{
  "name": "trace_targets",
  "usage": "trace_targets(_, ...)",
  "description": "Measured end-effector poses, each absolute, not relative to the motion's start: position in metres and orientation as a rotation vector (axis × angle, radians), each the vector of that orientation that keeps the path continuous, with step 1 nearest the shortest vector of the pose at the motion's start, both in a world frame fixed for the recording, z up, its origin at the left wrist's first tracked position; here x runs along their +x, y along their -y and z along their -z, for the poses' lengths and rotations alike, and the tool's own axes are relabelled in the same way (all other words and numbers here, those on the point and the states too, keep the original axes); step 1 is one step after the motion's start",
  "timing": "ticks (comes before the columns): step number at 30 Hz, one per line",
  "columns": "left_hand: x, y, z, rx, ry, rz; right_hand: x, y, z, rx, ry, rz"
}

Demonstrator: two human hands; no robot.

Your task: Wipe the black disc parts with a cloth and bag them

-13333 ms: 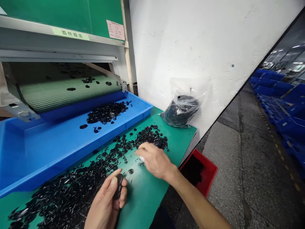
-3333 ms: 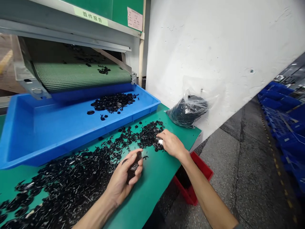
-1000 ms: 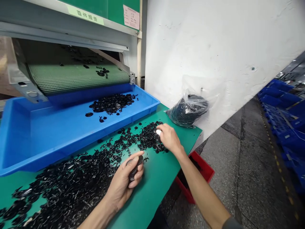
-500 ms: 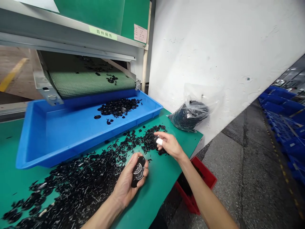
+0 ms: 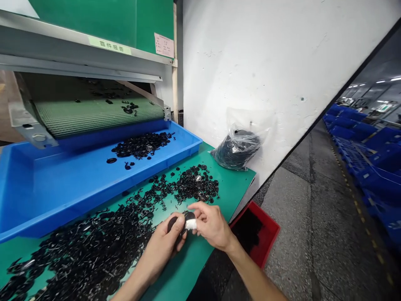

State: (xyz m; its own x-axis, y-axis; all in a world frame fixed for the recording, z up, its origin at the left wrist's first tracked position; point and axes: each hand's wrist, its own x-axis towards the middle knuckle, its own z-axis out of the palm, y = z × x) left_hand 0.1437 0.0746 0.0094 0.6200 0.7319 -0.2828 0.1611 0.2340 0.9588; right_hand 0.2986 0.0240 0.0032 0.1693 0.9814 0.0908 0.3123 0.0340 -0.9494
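Observation:
My left hand (image 5: 164,239) is closed around round black plastic discs (image 5: 172,224), its thumb lying over them. Against it, my right hand (image 5: 214,225) pinches another black disc (image 5: 189,215); a white wrap (image 5: 191,224) covers one of its fingers. The two hands meet above the green tabletop (image 5: 191,255), and the fingers partly hide the discs. Just beyond them lies a heap of small black parts (image 5: 194,184), with round discs mixed among thin pieces. A larger spread of black parts (image 5: 94,238) covers the table to the left.
A blue tray (image 5: 62,198) with black parts sits under a green conveyor belt (image 5: 100,113). At the back right, a clear plastic bag (image 5: 239,148) of black parts leans by the white wall (image 5: 250,54). Beside the table edge, a red bin (image 5: 269,238) stands lower down, holding dark pieces.
My right hand has drawn back from the heap to my left hand, now with a disc in its fingers. The discs in my left hand have turned, and the view has shifted right.

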Motion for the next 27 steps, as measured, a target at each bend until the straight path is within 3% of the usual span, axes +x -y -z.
trace_targets(8, 0.149, -0.072, -0.016, 1.245, -0.937, -0.493, 0.305, -0.025, -0.005, -1.432, 1.752, -0.527)
trace_targets(14, 0.148, -0.079, -0.014, 1.053, -0.865, -0.55, 0.32, -0.051, -0.012, -1.338, 1.732, -0.795)
trace_targets(21, 0.142, -0.09, -0.01, 0.768, -0.696, -0.58, 0.4, -0.142, -0.033, -1.868, 1.76, -0.37)
trace_targets(27, 0.137, -0.088, -0.009, 0.68, -0.538, -0.592, 0.426, -0.187, -0.021, -2.053, 1.754, -0.463)
